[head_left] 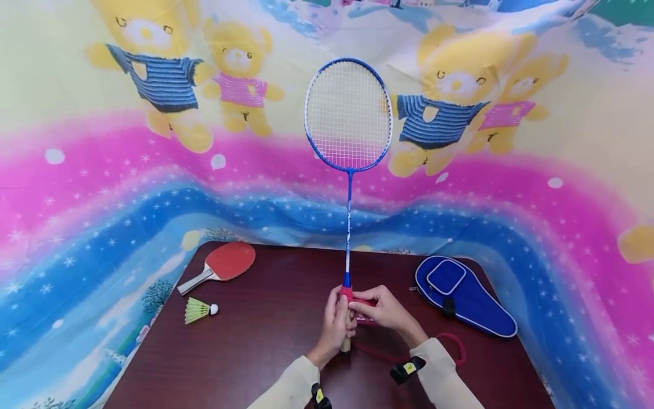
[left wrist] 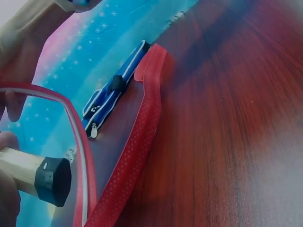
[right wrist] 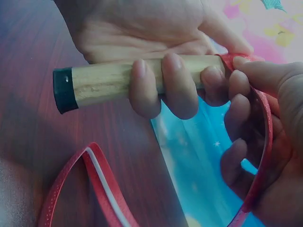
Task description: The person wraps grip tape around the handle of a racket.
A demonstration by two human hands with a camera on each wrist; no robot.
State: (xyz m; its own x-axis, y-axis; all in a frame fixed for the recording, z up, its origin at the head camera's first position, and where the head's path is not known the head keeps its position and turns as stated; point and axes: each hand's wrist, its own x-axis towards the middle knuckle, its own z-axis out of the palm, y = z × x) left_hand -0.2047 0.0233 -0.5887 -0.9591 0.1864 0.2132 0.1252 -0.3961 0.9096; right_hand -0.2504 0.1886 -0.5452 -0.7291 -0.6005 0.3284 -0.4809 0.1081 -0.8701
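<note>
Currently, you have a badminton racket (head_left: pixel 349 221) standing upright in front of you above the counter (head_left: pixel 271 352), its strung head at the top and its handle (right wrist: pixel 104 85) lowest. Of your two hands, the left hand (head_left: pixel 335 325) is wrapped round that handle, fingers curled over the pale bare wood, with the black end cap (right wrist: pixel 64 91) poking out below your grip. Your right hand (head_left: pixel 384 311) pinches a red grip tape (left wrist: pixel 144 118) between thumb and fingertip, right where it meets the upper end of the handle. Red covers the handle there, just under the blue cone of the shaft, while the wood beneath is uncovered. From your right hand the tape runs off in a loose loop, a whitish stripe showing along one face, and a bend of it appears beside your right sleeve (head_left: pixel 444 369).

Over on your right lies a blue paddle case (head_left: pixel 480 307) with white piping, a black strap and a smaller outlined pocket. To your left, near the far corner, you have a red table tennis paddle (head_left: pixel 230 262) with its pale handle towards you, and a yellow shuttlecock (head_left: pixel 196 311) lying on its side just nearer. Behind everything hangs a cloth (head_left: pixel 276 165) printed with yellow bears
</note>
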